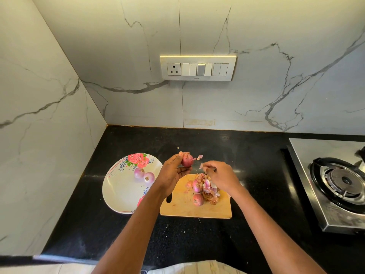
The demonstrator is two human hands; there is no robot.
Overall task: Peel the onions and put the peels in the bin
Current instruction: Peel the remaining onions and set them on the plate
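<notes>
nearby, plate [118, 194] holds two peeled onions [144, 175].

- We record two walls [256, 95] of pale marble-look panels with grey veining, meeting in a corner at left.
- We note a switch plate [198, 68] on the rear wall, with one socket and several rocker switches.
- We observe a black speckled desk [197, 234], glossy, catching soft reflections.
- We log a steel gas stove [335, 184] at the right edge, one burner visible.

Home kitchen: gas stove [339, 180], countertop [237, 147].
</notes>
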